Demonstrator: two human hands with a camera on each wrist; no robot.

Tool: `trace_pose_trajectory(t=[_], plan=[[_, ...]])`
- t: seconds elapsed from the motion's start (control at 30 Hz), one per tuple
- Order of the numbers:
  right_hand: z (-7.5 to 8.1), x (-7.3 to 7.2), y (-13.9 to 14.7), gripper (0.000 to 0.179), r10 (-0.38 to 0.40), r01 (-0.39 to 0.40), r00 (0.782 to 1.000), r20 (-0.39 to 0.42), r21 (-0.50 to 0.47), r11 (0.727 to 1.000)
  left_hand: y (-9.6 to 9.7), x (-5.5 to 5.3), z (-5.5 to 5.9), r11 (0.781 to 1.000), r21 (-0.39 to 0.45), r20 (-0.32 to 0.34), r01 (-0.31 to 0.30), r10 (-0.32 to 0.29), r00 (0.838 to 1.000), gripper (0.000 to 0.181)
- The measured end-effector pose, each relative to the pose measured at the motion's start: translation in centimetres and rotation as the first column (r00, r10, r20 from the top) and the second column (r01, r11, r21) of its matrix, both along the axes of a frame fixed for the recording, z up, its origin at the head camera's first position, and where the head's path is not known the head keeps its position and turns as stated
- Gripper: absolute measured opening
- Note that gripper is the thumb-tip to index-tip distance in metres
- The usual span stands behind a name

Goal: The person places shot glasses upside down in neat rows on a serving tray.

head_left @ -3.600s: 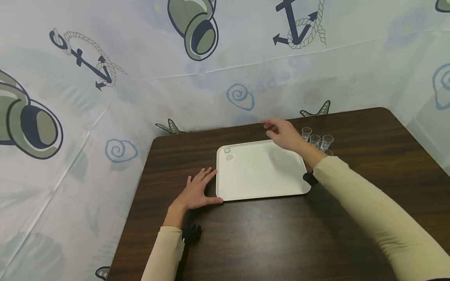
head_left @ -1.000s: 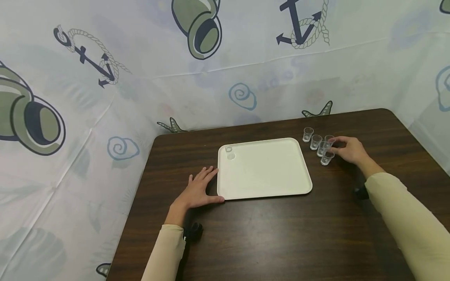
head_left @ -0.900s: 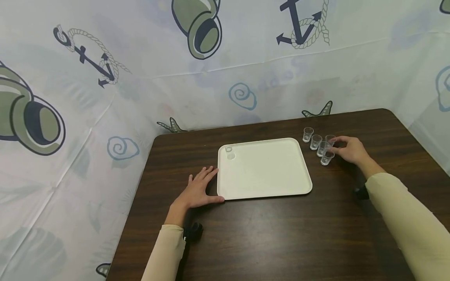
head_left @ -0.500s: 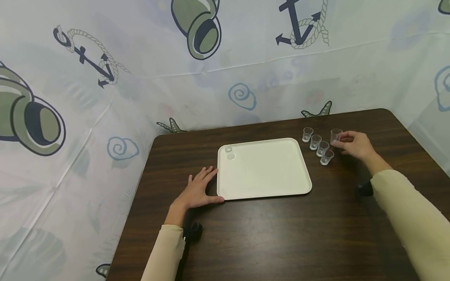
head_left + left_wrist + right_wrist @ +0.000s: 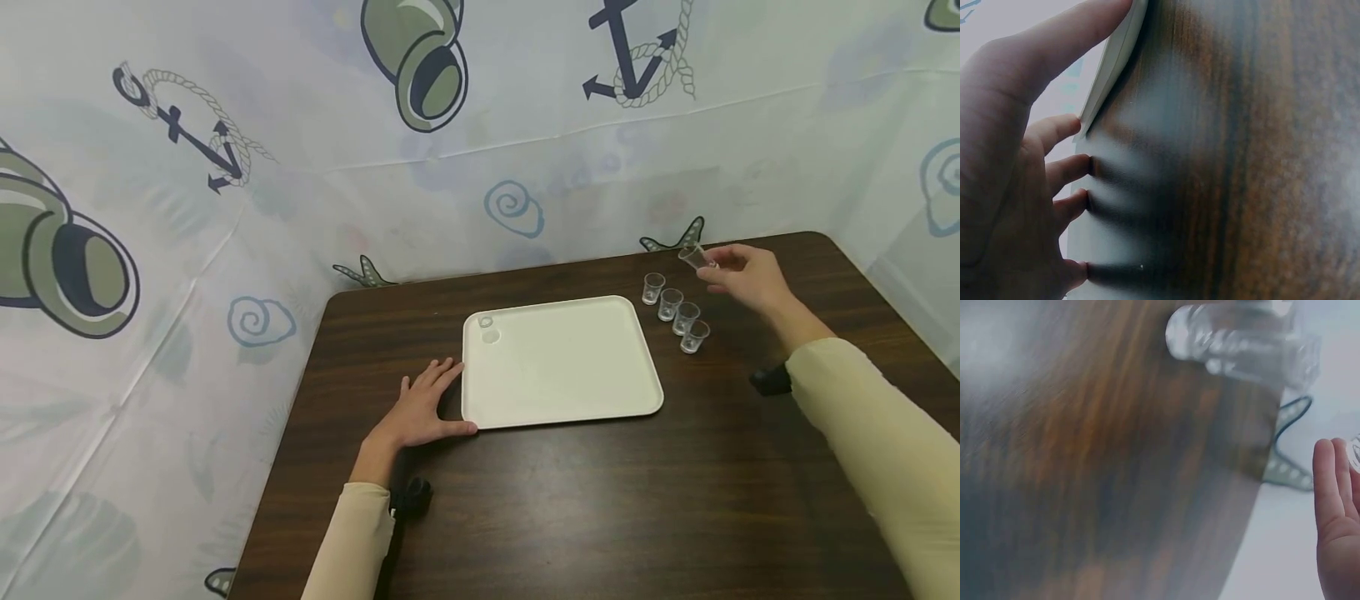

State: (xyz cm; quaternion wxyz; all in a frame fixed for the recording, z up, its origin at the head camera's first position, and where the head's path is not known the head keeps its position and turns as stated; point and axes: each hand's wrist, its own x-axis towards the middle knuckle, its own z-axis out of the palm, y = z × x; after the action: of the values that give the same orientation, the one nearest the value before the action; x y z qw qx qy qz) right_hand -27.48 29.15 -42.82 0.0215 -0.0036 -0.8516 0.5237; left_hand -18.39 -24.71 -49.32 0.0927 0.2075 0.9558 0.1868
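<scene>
My right hand point(image 5: 750, 279) pinches a clear shot glass point(image 5: 694, 257) by its base end, lifted above the table and tilted with its mouth toward the left. In the right wrist view only a sliver of that glass shows at the right edge, by the fingers point(image 5: 1327, 481). Spread fingers of my left hand point(image 5: 420, 410) touch the left edge and near left corner of a cream tray point(image 5: 562, 367). The left wrist view shows the thumb on the tray rim point(image 5: 1116, 56) and the other fingertips along the table. One clear glass point(image 5: 487, 323) stands in the tray's far left corner.
Several more shot glasses point(image 5: 685, 318) stand upright in a slanting row just right of the tray. They sit close together, left of my right hand. The dark wood table point(image 5: 585, 508) ends at a printed cloth backdrop point(image 5: 420, 200).
My right hand has come from over the tray to the glasses, taken one from beside the row, raised it and tipped it. The left hand has stayed at the tray.
</scene>
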Motion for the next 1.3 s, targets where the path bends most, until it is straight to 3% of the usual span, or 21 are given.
trace_pose_trajectory(t=[0.23, 0.47, 0.77, 1.3], plan=[[1.7, -0.4, -3.3, 0.048, 0.076, -0.074, 0.997, -0.009, 0.127, 0.989, 0.0, 0.0, 0.0, 1.000, 0.010, -0.011, -0.003, 0.003, 1.000, 0.111], [1.7, -0.8, -7.4, 0.040, 0.173, -0.162, 0.984, -0.034, 0.219, 0.962, -0.2, -0.1, -0.2, 1.000, 0.003, -0.014, -0.008, 0.008, 1.000, 0.111], [-0.4, -1.4, -12.8, 0.037, 0.276, -0.259, 0.960, -0.044, 0.230, 0.938, -0.1, -0.1, -0.1, 1.000, 0.005, -0.020, -0.006, 0.006, 1.000, 0.111], [-3.3, -0.4, -23.0, 0.037, 0.312, -0.273, 0.945, -0.098, 0.287, 0.918, 0.1, -0.1, -0.2, 1.000, 0.012, -0.014, -0.014, 0.014, 1.000, 0.110]])
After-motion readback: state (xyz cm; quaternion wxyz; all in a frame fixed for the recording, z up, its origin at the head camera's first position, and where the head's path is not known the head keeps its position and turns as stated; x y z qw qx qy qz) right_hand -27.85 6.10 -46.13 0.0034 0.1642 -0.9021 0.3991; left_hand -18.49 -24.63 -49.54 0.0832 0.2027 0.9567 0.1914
